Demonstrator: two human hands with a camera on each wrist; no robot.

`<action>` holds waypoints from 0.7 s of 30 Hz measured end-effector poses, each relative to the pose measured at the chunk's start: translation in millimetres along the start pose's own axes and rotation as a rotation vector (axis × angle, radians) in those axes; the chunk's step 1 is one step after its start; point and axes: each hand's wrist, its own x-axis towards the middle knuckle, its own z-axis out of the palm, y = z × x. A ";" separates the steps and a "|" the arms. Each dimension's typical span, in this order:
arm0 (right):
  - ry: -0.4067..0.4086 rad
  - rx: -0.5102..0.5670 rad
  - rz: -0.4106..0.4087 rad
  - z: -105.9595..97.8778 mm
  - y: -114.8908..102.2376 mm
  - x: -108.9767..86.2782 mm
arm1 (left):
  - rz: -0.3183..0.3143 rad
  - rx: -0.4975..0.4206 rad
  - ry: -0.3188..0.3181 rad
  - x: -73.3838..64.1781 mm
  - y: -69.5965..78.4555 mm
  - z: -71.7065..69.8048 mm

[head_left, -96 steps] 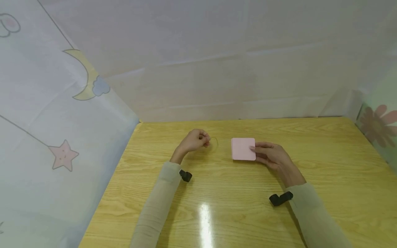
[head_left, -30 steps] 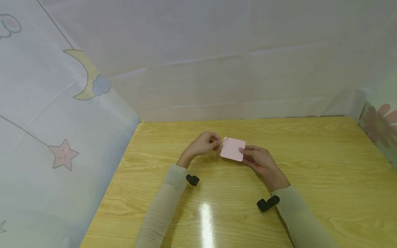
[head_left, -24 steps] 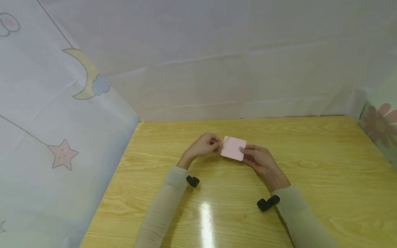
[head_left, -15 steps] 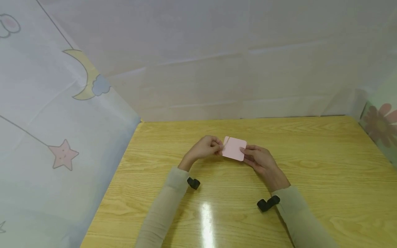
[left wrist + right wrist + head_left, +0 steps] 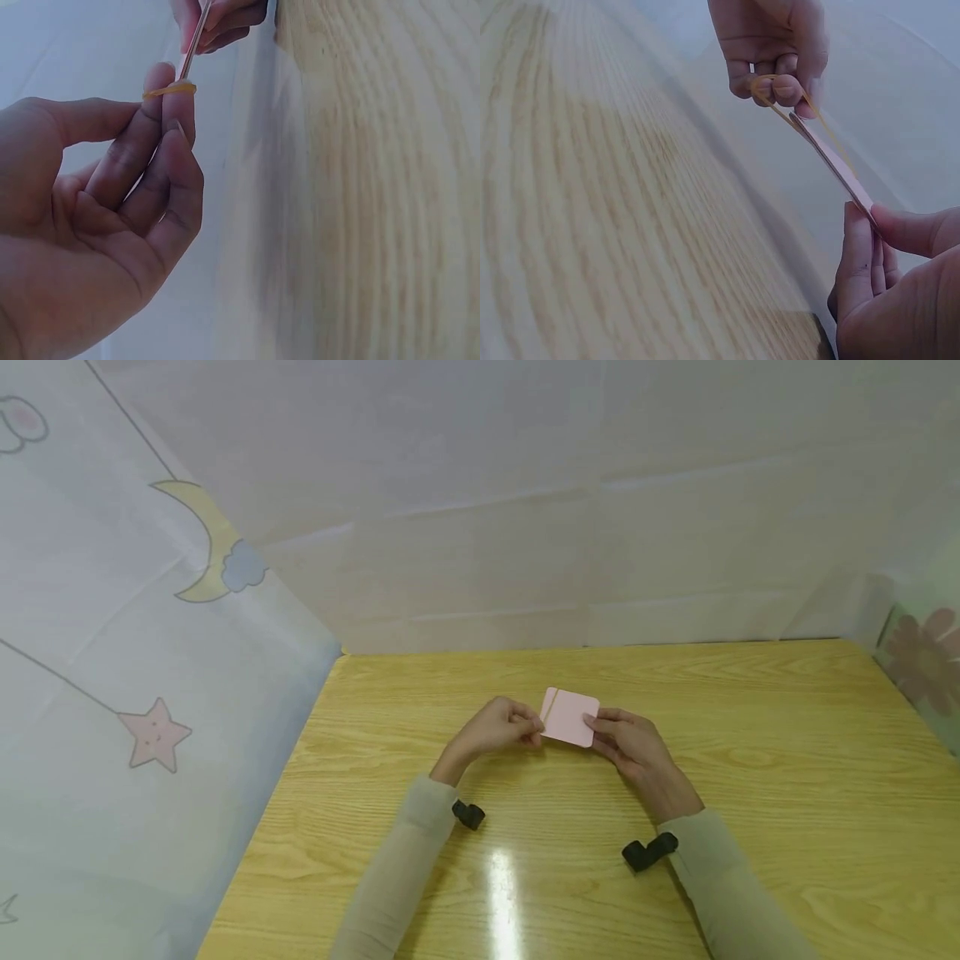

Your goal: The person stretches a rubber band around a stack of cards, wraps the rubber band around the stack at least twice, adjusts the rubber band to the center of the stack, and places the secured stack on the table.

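A thin pink square card stack (image 5: 573, 720) with rounded corners is held above the table, tilted. My right hand (image 5: 637, 748) pinches its right edge, thumb on the upper face and fingers beneath. Across its left part runs a yellow rubber band (image 5: 551, 704). My left hand (image 5: 495, 727) is at the card stack's lower left corner, fingers curled. In the left wrist view the rubber band (image 5: 169, 91) loops round two fingertips at the stack's edge. The right wrist view shows the rubber band (image 5: 826, 129) stretched from those fingertips along both faces of the stack.
A wood-grain table (image 5: 787, 735) lies under both hands. Pale fabric walls (image 5: 480, 568) rise at its back and sides, the left one printed with a moon (image 5: 217, 539) and star. Each wrist carries a small black camera (image 5: 468, 815).
The card stack and right hand have moved left and the stack has turned. My left hand has come to it from the left, and the rubber band, formerly apart, now lies across the stack.
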 end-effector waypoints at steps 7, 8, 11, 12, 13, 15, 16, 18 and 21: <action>0.006 0.009 -0.008 -0.2 0.7 0.0 | 0.018 0.032 -0.061 -5.2 -5.8 5.8; 0.009 0.007 -0.009 -0.3 0.6 0.1 | 0.023 0.035 -0.074 -6.0 -6.0 6.6; 0.024 0.005 -0.009 -0.5 0.1 1.1 | 0.043 0.043 -0.118 -8.7 -7.1 9.1; 0.028 0.005 -0.009 -0.5 0.0 1.6 | 0.049 0.043 -0.128 -9.9 -7.4 10.0; 0.028 0.006 -0.009 -0.5 -0.1 2.0 | 0.056 0.046 -0.136 -11.2 -7.5 10.9; 0.033 0.003 -0.008 -0.5 -0.3 2.9 | 0.063 0.035 -0.145 -13.1 -8.7 12.8; 0.035 0.000 -0.009 -0.3 -0.4 3.4 | 0.066 0.026 -0.144 -13.8 -9.1 13.7; 0.036 -0.006 -0.011 0.1 -0.5 3.9 | 0.070 0.016 -0.127 -15.3 -9.1 15.7; 0.042 -0.014 -0.012 0.5 -0.8 4.5 | 0.086 0.039 -0.085 -16.0 -7.4 19.2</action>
